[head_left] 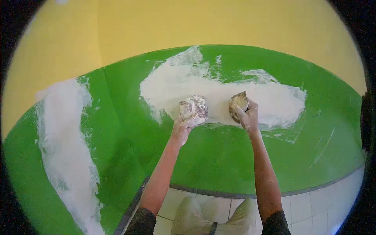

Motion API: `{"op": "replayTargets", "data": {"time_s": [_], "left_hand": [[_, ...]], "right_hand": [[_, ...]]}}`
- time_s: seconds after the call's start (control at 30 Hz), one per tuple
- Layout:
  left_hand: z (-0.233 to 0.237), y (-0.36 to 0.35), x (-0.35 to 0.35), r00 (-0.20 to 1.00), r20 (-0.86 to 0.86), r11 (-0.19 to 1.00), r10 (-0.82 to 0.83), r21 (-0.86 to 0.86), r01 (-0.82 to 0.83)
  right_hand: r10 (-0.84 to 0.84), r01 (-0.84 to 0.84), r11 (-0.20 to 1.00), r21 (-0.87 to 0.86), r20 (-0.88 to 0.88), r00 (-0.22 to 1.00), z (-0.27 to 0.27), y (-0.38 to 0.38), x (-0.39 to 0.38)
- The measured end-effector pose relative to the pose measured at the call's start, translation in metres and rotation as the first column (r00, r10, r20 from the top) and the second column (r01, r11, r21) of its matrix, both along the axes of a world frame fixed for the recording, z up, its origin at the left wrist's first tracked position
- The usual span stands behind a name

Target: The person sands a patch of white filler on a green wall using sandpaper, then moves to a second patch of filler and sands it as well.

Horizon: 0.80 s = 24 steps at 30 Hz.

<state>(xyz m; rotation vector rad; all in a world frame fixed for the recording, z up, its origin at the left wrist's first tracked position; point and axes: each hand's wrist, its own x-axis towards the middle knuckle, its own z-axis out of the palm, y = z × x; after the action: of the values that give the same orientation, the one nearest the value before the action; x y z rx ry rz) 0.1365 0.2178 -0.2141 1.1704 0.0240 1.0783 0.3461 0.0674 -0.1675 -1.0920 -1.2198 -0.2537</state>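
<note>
My left hand [183, 129] grips a rounded, mottled brown-and-white piece [199, 106] caked with white powder, held up in front of the wall. What this piece is I cannot tell. My right hand [250, 117] pinches a folded, tan-brown sheet that looks like sandpaper [241, 100], its pointed corner sticking up and the thumb across its face. Both hands overlap the lower part of a wide white filler patch [223, 93] on the green wall [219, 160]. White dust coats the fingers.
Another long white patch [66, 141] runs down the green wall at the left. Above the green is a yellow wall band [219, 23]. A dark skirting strip [231, 194] meets the pale tiled floor [301, 205]. My legs in light trousers [192, 215] are close below.
</note>
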Motion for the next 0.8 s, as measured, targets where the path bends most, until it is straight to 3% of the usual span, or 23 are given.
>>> {"op": "replayTargets", "data": {"time_s": [0.03,0.13,0.2,0.23,0.27,0.3,0.33,0.37,0.43,0.5,0.57,0.63,0.67,0.7,0.77,0.8], "left_hand": [[-0.002,0.001,0.004,1.0,0.0,1.0,-0.013,0.003,0.013],[0.003,-0.011,0.016,0.994,-0.017,0.986,-0.105,0.127,0.107],[0.01,-0.02,0.03,0.977,-0.213,0.974,0.0,0.221,0.048],[0.007,-0.022,0.04,0.977,-0.215,0.973,-0.006,0.222,0.055],[0.003,-0.022,0.053,0.99,-0.119,0.979,0.073,0.198,-0.049],[0.002,-0.026,0.06,0.987,-0.029,0.976,0.157,0.16,-0.15],[0.001,-0.027,0.062,0.987,-0.038,0.977,0.153,0.156,-0.146],[0.001,-0.027,0.063,0.991,-0.092,0.989,0.096,0.123,-0.084],[0.002,-0.033,0.065,0.989,-0.145,0.996,0.037,0.091,-0.024],[-0.001,-0.042,0.068,0.936,-0.243,0.951,0.255,0.237,-0.198],[0.001,-0.046,0.072,0.971,-0.165,0.976,0.175,0.162,-0.148],[0.008,-0.057,0.072,0.992,-0.083,0.992,0.092,0.089,-0.084],[0.01,-0.063,0.071,0.997,-0.065,0.981,0.03,0.193,-0.017],[0.013,-0.068,0.072,0.998,-0.054,0.954,-0.034,0.297,0.048],[0.001,-0.072,0.081,0.996,-0.034,0.965,-0.083,0.249,0.088],[-0.002,-0.075,0.083,0.992,-0.008,0.972,-0.13,0.195,0.129]], "right_hand": [[-0.013,0.013,1.0,0.003,0.0,1.0,0.004,-0.006,-0.002],[0.228,-0.249,0.956,-0.152,-0.145,0.963,0.019,-0.025,-0.009],[0.272,-0.297,0.945,-0.137,-0.177,0.946,0.014,-0.019,0.009],[0.323,-0.354,0.927,-0.127,-0.215,0.922,0.011,-0.018,0.016],[0.318,-0.349,0.929,-0.125,-0.216,0.923,0.007,-0.019,0.024],[0.424,-0.463,0.885,-0.051,-0.327,0.845,0.009,-0.028,0.019],[0.521,-0.561,0.827,0.038,-0.426,0.74,0.009,-0.034,0.016],[0.517,-0.558,0.829,0.039,-0.435,0.737,0.006,-0.035,0.019],[0.617,-0.69,0.724,0.004,-0.451,0.644,0.008,-0.035,0.024],[0.68,-0.721,0.69,0.068,-0.402,0.613,0.007,-0.035,0.01],[0.741,-0.751,0.647,0.132,-0.341,0.578,0.004,-0.034,0.006],[0.816,-0.848,0.516,0.117,-0.369,0.445,0.002,-0.033,0.007],[0.762,-0.807,0.591,0.001,-0.329,0.558,0.002,-0.035,0.008],[0.762,-0.806,0.592,0.006,-0.33,0.557,0.002,-0.037,0.003],[0.488,-0.491,0.85,-0.191,-0.064,0.871,-0.001,-0.039,-0.01],[0.439,-0.449,0.877,-0.169,-0.093,0.893,0.002,-0.036,-0.018]]}}
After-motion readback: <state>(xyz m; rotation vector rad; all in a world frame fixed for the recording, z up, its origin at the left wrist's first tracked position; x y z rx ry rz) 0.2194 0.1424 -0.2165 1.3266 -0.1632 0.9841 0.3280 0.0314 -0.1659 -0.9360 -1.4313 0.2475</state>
